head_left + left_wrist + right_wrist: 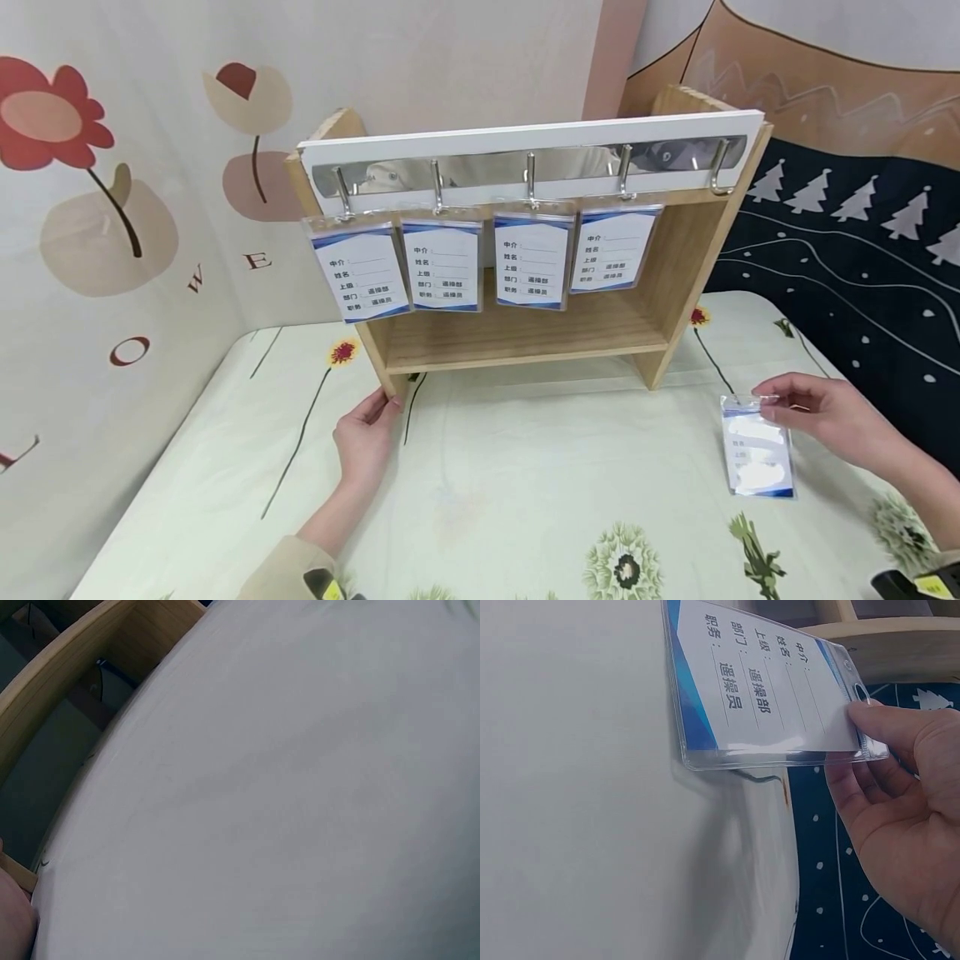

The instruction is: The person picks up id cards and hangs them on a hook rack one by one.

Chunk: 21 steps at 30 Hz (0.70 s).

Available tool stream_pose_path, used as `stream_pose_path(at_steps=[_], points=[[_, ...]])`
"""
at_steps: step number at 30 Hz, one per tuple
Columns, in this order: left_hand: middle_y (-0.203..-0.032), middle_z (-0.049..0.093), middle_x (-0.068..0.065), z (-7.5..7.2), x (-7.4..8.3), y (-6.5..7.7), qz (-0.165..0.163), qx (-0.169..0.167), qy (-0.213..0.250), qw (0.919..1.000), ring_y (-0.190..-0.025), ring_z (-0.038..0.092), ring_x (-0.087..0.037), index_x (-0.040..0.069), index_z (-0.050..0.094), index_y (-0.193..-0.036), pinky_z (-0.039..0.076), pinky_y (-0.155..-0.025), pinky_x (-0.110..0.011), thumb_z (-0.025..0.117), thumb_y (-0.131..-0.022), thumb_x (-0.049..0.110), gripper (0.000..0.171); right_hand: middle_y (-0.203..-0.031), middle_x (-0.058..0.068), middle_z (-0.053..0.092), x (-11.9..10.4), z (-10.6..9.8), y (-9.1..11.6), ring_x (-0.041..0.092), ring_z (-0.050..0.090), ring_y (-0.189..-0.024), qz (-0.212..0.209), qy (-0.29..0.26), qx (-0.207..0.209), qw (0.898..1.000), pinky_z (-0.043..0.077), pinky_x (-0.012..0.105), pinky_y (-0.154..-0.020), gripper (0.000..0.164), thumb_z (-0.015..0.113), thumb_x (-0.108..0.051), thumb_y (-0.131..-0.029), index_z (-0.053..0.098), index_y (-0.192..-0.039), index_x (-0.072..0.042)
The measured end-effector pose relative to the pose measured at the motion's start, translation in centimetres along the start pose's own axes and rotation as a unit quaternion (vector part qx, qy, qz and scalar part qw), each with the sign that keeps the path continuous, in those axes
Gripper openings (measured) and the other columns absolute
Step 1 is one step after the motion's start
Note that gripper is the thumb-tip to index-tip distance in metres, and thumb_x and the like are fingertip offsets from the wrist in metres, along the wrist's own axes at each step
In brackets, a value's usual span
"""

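Between thumb and fingers, my right hand [832,417] pinches the top edge of a clear-sleeved badge [757,454] above the table, right of a wooden rack. The right wrist view shows the badge [757,690] close, its printed side with blue corners visible and the thumb near its slot. My left hand [367,437] holds the foot of the wooden rack [525,333] at its front left corner; only a bit of that hand [13,919] enters the left wrist view. Four of the rack's metal hooks carry similar badges [531,262]; the far-right hook [720,167] is bare.
A white board with a shiny metal strip [487,177] spans the rack's top front. Beneath lies a flower-patterned cloth [510,483] over the table. Printed curtains [450,67] hang behind, with a dark tree-patterned one [847,250] at the right.
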<state>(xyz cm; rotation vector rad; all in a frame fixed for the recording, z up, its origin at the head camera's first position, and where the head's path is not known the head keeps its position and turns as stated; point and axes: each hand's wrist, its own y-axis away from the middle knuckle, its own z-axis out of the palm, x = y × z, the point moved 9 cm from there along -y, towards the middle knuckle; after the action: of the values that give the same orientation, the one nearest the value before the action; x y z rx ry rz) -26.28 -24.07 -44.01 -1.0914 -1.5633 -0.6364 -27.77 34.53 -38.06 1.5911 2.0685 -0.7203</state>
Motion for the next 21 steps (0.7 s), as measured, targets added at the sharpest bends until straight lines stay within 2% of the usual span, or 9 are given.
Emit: stream_pose_path(at_steps=[7,12,21], points=[[-0.123,0.069,-0.021,-0.03,0.01,-0.03,0.0,0.001,0.0,1.0,-0.112,0.069,-0.033,-0.004,0.066,-0.132,0.049,-0.074,-0.004,0.065,-0.1,0.01,0.035,-0.1,0.0,0.069,-0.13,0.12,-0.04,0.006,0.058,-0.077,0.011,0.007,0.001,1.0,0.052,0.02,-0.064,0.022,0.073,-0.003,-0.094,0.07,-0.115,0.001],[-0.124,0.069,-0.021,0.03,0.01,-0.01,-0.003,-0.001,0.001,1.0,-0.112,0.069,-0.034,-0.004,0.066,-0.132,0.049,-0.075,-0.005,0.065,-0.101,0.011,0.035,-0.101,0.002,0.069,-0.06,0.49,0.02,0.005,0.057,-0.077,0.014,-0.005,-0.003,1.0,0.052,0.02,-0.064,0.023,0.072,0.001,-0.094,0.068,-0.116,0.004],[-0.124,0.069,-0.021,0.06,-0.08,-0.06,-0.006,-0.003,0.001,1.0,-0.113,0.069,-0.033,-0.004,0.066,-0.133,0.049,-0.075,-0.005,0.065,-0.101,0.011,0.035,-0.099,-0.003,0.067,-0.25,0.51,-0.04,0.006,0.056,-0.076,0.013,-0.009,-0.006,1.0,0.051,0.02,-0.063,0.023,0.071,0.001,-0.094,0.068,-0.116,0.005]])
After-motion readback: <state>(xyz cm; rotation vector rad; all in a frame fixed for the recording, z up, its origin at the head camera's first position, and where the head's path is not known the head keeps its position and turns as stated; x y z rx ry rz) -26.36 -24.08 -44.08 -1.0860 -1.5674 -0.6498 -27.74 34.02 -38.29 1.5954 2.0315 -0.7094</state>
